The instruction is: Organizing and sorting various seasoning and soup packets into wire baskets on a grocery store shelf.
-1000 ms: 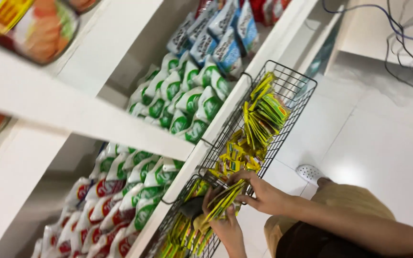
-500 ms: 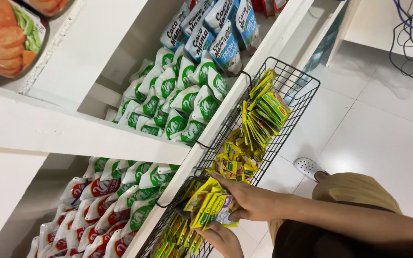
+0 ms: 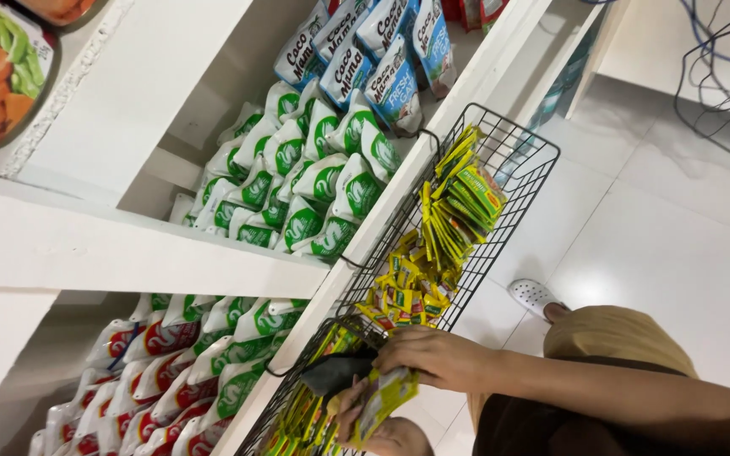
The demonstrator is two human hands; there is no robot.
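The right hand is now lying lower, over the yellow sachets the left hand is gripping, their long axis pointing near-left into the wire basket; right grip unclear.

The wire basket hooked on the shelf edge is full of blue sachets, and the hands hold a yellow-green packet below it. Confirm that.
Not quite. The sachets in the black wire basket are yellow and green, not blue; the blue-and-white pouches stand on the shelf beside it. The rest holds: the head view shows the right hand and left hand on a yellow-green packet below that basket.
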